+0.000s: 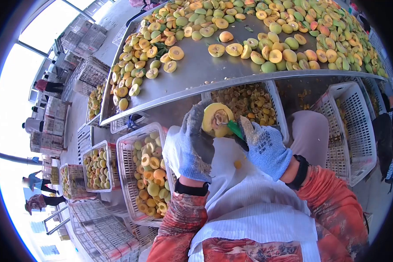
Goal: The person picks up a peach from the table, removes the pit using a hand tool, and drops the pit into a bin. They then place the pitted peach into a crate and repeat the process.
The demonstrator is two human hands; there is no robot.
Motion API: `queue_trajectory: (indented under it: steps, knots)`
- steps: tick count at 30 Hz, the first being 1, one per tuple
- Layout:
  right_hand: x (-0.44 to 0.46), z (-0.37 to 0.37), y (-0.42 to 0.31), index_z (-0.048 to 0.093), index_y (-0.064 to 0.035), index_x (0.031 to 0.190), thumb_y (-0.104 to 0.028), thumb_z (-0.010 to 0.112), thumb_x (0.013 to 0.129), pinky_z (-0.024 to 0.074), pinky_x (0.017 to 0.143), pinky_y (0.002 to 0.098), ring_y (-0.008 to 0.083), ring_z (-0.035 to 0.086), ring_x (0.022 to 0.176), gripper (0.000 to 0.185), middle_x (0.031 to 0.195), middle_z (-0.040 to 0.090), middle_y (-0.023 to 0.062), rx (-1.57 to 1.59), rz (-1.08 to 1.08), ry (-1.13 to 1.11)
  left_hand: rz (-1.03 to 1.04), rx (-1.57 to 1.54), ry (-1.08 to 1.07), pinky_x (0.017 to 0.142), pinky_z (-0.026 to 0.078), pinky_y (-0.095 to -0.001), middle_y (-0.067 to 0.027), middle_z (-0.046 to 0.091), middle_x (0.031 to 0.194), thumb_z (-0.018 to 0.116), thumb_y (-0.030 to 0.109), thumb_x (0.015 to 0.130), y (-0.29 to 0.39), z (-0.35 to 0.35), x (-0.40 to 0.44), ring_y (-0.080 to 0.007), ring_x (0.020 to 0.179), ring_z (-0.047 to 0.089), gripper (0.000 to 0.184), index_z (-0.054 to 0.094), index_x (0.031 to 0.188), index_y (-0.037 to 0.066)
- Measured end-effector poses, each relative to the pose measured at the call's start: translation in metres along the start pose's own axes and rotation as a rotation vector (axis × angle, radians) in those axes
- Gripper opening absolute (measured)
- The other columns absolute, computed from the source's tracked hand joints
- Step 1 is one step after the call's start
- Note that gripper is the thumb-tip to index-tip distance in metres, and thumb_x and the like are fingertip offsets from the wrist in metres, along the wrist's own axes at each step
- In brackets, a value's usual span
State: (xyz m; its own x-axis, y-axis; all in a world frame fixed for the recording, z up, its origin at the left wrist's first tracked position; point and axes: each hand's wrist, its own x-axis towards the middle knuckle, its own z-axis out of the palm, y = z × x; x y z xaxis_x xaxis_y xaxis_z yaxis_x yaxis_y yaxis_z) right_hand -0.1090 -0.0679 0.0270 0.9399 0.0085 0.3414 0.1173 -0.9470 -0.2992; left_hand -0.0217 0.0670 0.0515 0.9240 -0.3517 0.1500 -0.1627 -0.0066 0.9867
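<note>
My left hand (195,142), in a blue and grey glove, grips a halved yellow-green fruit (217,119) with its cut face and brown centre towards me. My right hand (264,146), gloved the same way, is closed round a small tool with a green part (235,129). The tool's tip reaches the fruit's centre. Both hands are above my lap, just in front of the metal table (187,78), where many halved fruits (176,53) are spread.
A crate of fruit pieces (244,100) sits under the table edge. On the left stands a white crate of halves (150,174), with another filled crate (97,168) beyond. White crates (353,126) stand at right. Other people (41,183) are far left.
</note>
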Motion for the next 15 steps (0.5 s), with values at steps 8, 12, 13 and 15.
queue_trajectory:
  steps: [8,12,13,15]
  knots:
    - [0.021,-0.022,-0.043,0.049,-0.0031,0.099,-0.01,0.066,0.073,0.0493,0.055,0.0332,0.0243,0.058,0.057,0.032,0.069,0.057,0.0102,0.883,0.413,-0.412,0.035,-0.38,0.378,0.085,0.045,-0.0256,-0.0093,0.058,0.114,0.056,0.008,0.088,-0.032,0.0,-0.014,-0.0147,0.1,0.056,0.028,0.053,0.114,-0.001]
    - [0.017,0.005,-0.032,0.048,-0.0028,0.099,-0.003,0.063,0.072,0.0454,0.044,0.0295,0.0176,0.053,0.046,0.031,0.066,0.054,0.0073,0.942,0.198,-0.345,0.146,-0.009,0.433,0.088,0.044,-0.0278,-0.009,0.058,0.112,0.056,0.009,0.087,-0.044,-0.009,-0.015,-0.0175,0.102,0.055,0.033,0.05,0.118,0.001]
    - [0.024,-0.006,-0.035,0.048,-0.0027,0.099,-0.003,0.062,0.071,0.0431,0.04,0.0278,0.0153,0.051,0.044,0.031,0.066,0.054,0.0069,0.982,0.364,-0.457,0.114,0.029,0.48,0.087,0.044,-0.0281,-0.0094,0.058,0.11,0.056,0.009,0.086,-0.041,-0.006,-0.018,-0.0173,0.1,0.056,0.031,0.051,0.116,0.002]
    - [0.035,-0.01,-0.029,0.047,-0.0026,0.101,-0.001,0.06,0.07,0.0373,0.034,0.024,0.01,0.047,0.04,0.033,0.065,0.052,0.0057,0.876,0.413,-0.585,-0.036,-0.305,0.318,0.086,0.045,-0.0285,-0.0097,0.059,0.11,0.056,0.009,0.085,-0.032,-0.02,-0.017,-0.0178,0.099,0.057,0.03,0.053,0.114,0.002]
